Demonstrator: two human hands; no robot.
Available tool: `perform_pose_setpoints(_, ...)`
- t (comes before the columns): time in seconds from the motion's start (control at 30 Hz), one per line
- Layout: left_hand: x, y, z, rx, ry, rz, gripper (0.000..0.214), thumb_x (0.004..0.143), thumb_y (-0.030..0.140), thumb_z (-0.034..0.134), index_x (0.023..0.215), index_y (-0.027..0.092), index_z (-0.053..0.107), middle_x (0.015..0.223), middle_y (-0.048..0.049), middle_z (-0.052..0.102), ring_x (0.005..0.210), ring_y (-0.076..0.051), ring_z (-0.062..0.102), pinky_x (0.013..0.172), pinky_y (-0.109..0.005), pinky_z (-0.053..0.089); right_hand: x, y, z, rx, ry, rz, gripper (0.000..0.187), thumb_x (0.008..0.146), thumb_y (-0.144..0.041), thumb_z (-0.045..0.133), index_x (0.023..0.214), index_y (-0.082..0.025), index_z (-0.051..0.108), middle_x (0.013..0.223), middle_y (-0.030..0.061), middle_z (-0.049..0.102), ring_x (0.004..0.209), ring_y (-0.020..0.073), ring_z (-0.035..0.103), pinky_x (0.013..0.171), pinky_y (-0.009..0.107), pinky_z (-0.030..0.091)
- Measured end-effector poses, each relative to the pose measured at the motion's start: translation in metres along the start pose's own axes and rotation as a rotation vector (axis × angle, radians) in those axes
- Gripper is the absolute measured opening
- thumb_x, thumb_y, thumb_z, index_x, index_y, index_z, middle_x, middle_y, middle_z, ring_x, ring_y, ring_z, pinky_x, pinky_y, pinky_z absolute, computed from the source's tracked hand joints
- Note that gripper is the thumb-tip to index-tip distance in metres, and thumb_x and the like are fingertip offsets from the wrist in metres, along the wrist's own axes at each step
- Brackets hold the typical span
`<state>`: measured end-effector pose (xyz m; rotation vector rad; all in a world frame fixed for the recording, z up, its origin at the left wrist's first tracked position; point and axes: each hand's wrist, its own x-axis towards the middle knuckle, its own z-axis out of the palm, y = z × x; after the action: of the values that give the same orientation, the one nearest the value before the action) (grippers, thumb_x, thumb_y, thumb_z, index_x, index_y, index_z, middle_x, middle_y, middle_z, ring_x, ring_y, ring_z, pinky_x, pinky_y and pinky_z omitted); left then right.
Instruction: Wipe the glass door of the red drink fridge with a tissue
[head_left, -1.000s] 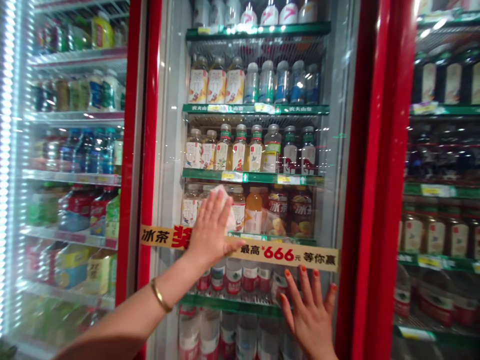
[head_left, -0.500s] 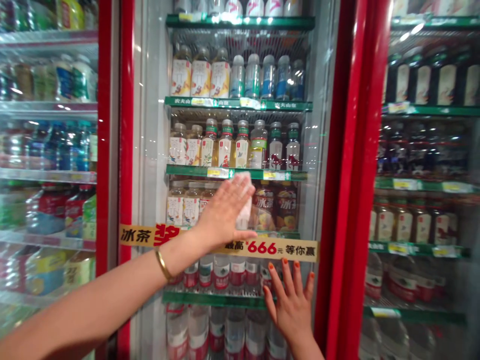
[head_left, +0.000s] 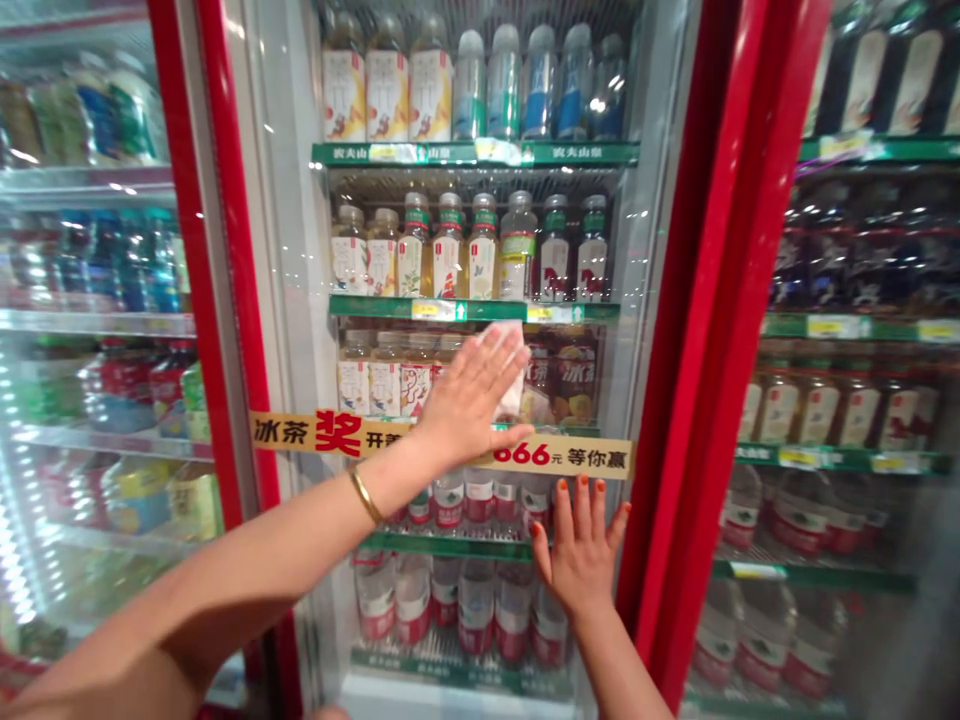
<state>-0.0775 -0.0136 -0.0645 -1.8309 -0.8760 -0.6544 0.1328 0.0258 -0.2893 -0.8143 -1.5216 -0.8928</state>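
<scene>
our left hand [head_left: 472,400] lay flat and open against the pane, fingers together, not gripping, with a folded white pad of cloth or tissue [head_left: 511,375] pressed under the fingers; we could not tell which of the two it was, only that it looked soft and matte on the shiny surface. a gold bangle [head_left: 366,497] circled that wrist. our right hand [head_left: 579,550] was open too, its fingers spread and its orange-painted nails [head_left: 582,490] showing, and it held nothing.

both hands rested on the glass door [head_left: 292,200] of a drinks cooler, around a tan sign strip [head_left: 562,456] printed with a large red character and the figures 666. the left hand overlapped the strip, and the right fingertips stopped just below it.

the door was shut, the bottles stood in rows behind the glass, and none had come into our hands. the pad sat just above the strip. we could make out only reflections on the pane, with no clear streak or clean patch to show how much was done or left.

above the strip, smooth plastic tea bottles [head_left: 352,375] lined a green-edged shelf [head_left: 472,308]. below it stood water bottles with red labels [head_left: 476,605]. a glossy red door frame [head_left: 225,250] ran up to the left of the strip's far end
</scene>
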Motion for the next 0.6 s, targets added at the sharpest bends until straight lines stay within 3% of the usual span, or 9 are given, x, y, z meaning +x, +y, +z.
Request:
perform_pose_setpoints(0.07,-0.061,0.034,0.008,0.030,-0.016,0.101,0.105,0.102,0.078,0.046,0.179,0.021,0.004,0.191,-0.0040,0.007,0.178,-0.021,-0.007,0.145,-0.041,0.001,-0.002,0.001,0.001,0.011,-0.003,0.018,0.086,0.103,-0.037,0.063,0.178,-0.017,0.025,0.185,0.0189,0.025,0.174,0.0404,0.018,0.137,0.077,0.014)
perform_pose_setpoints(0.13,-0.135,0.045,0.006,0.051,-0.028,0.185,0.091,0.102,0.077,0.044,0.178,0.038,0.012,0.188,0.0136,0.018,0.175,-0.007,-0.002,0.140,-0.022,0.009,-0.003,0.002,0.001,0.019,-0.006,0.024,0.087,0.103,-0.038,0.065,0.178,-0.019,0.026,0.185,0.0176,0.027,0.174,0.0402,0.021,0.138,0.076,0.015)
perform_pose_setpoints(0.2,-0.196,0.027,-0.005,0.098,-0.043,0.146,0.080,0.103,0.073,0.046,0.175,0.048,0.021,0.184,0.0197,0.027,0.174,-0.003,0.003,0.138,-0.017,0.008,-0.005,0.003,0.001,0.029,-0.011,0.025,0.088,0.102,-0.040,0.066,0.178,-0.021,0.026,0.184,0.0162,0.029,0.173,0.0406,0.025,0.138,0.076,0.016)
perform_pose_setpoints(0.23,-0.216,0.009,-0.012,0.131,-0.028,0.061,0.082,0.104,0.071,0.045,0.177,0.045,0.018,0.185,0.0144,0.028,0.175,-0.007,0.001,0.141,-0.024,-0.001,-0.005,0.004,0.001,0.037,-0.014,0.027,0.088,0.102,-0.040,0.066,0.178,-0.023,0.026,0.184,0.0154,0.029,0.172,0.0412,0.026,0.137,0.076,0.017)
perform_pose_setpoints(0.33,-0.232,-0.041,-0.024,0.227,0.014,-0.305,0.091,0.107,0.068,0.040,0.179,0.025,0.004,0.189,-0.0112,0.014,0.177,-0.028,-0.006,0.142,-0.059,-0.012,-0.006,0.004,0.001,0.050,0.000,0.043,0.086,0.103,-0.040,0.063,0.179,-0.024,0.025,0.185,0.0139,0.028,0.171,0.0430,0.029,0.136,0.079,0.018)
perform_pose_setpoints(0.4,-0.218,-0.044,-0.017,0.236,0.056,-0.534,0.097,0.107,0.074,0.031,0.178,0.016,-0.001,0.188,-0.0202,0.001,0.177,-0.036,-0.008,0.141,-0.069,-0.003,-0.007,0.004,0.002,0.054,0.011,0.051,0.086,0.102,-0.040,0.064,0.178,-0.024,0.026,0.185,0.0136,0.027,0.170,0.0437,0.029,0.136,0.079,0.017)
perform_pose_setpoints(0.43,-0.211,-0.033,-0.009,0.215,0.084,-0.605,0.101,0.105,0.079,0.026,0.178,0.014,-0.001,0.188,-0.0205,-0.002,0.177,-0.036,-0.007,0.142,-0.068,0.002,-0.007,0.003,0.002,0.058,0.011,0.054,0.086,0.102,-0.041,0.065,0.178,-0.024,0.027,0.185,0.0134,0.028,0.170,0.0440,0.030,0.136,0.079,0.016)
perform_pose_setpoints(0.5,-0.207,0.008,0.011,0.196,0.068,-0.458,0.108,0.101,0.084,0.028,0.178,0.013,0.004,0.188,-0.0191,0.003,0.177,-0.036,-0.004,0.144,-0.063,0.006,-0.006,0.002,0.002,0.073,0.014,0.062,0.085,0.103,-0.042,0.065,0.178,-0.026,0.029,0.184,0.0123,0.030,0.169,0.0440,0.032,0.136,0.080,0.017)
perform_pose_setpoints(0.6,-0.233,0.067,0.027,0.166,0.048,-0.172,0.105,0.093,0.096,0.034,0.178,0.035,0.021,0.187,0.0065,0.021,0.177,-0.016,0.004,0.143,-0.029,0.012,-0.003,-0.001,0.000,0.087,0.045,0.078,0.080,0.105,-0.043,0.061,0.177,-0.026,0.031,0.184,0.0097,0.031,0.170,0.0414,0.032,0.138,0.077,0.017)
